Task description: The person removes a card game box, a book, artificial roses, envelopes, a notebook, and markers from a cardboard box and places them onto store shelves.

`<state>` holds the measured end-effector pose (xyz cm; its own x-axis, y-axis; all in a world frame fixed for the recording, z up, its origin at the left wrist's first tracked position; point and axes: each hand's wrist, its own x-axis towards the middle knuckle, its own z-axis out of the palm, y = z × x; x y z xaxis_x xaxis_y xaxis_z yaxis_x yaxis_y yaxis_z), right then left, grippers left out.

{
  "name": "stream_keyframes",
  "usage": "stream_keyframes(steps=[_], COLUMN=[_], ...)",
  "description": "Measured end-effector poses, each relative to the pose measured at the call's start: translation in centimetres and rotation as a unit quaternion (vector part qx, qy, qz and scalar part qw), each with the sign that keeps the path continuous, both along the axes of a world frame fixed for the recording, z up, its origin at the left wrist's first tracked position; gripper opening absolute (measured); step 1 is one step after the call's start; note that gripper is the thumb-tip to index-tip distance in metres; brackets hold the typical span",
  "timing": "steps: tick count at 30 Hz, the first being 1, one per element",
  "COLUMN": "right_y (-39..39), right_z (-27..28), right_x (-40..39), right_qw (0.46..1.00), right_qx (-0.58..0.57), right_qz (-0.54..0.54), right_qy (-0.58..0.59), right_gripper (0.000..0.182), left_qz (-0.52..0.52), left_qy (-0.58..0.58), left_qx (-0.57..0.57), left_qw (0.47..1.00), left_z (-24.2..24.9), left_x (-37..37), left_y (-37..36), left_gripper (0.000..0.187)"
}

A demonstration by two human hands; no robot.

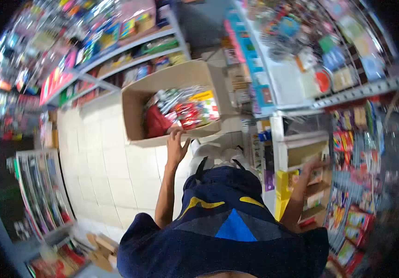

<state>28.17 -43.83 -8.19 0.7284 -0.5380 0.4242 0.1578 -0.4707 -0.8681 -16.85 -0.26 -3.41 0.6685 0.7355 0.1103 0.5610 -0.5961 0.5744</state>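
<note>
A large open cardboard box [137, 116] stands on the tiled floor in front of me. Inside it are shiny plastic-wrapped packets [190, 113] in silver, red and yellow, with a dark red item [156, 121] in the near left corner. My left hand [177, 147] is at the near rim of the box, fingers spread and thumb apart, with nothing in its grasp. Out to the right, my right hand [314, 167] is smeared by motion in front of a small shelf unit [296, 155]; its fingers do not show clearly.
White shelving [132, 45] full of colourful goods runs along the back left. To the right is a shelf [290, 81] crowded with packets, and hanging packets [347, 139] line the far right. A low rack [41, 190] stands at left on the tiled floor [102, 162].
</note>
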Motion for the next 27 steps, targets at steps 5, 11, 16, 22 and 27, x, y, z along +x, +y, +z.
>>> stream_keyframes(steps=[5,11,16,22,27], right_y=[21.7,41.3,52.1,59.2,63.6], right_z=[5.6,3.0,-10.2,-16.0,-10.6], right_x=[-13.9,-20.3,-24.9,-36.2,-43.4], right_qw=[0.920,0.684,0.346,0.474,0.421], right_qx=[0.078,0.066,-0.256,-0.324,-0.433], right_qz=[0.376,0.689,0.864,0.754,0.694], right_qy=[0.081,0.230,0.262,0.318,0.392], right_gripper=[0.034,0.020,0.035,0.078,0.092], left_qz=[0.068,0.118,0.104,0.095,0.096], left_qy=[0.093,0.142,0.117,0.103,0.112], left_qx=[0.014,0.030,0.030,-0.020,-0.037], left_qw=[0.993,0.982,0.987,0.990,0.988], left_z=[0.3,-1.9,-3.4,-3.3,-2.5], left_x=[-5.1,-9.9,-11.1,-10.9,-10.8], left_y=[1.8,5.6,8.6,10.1,10.6], left_gripper=[0.058,0.060,0.028,0.014,0.015])
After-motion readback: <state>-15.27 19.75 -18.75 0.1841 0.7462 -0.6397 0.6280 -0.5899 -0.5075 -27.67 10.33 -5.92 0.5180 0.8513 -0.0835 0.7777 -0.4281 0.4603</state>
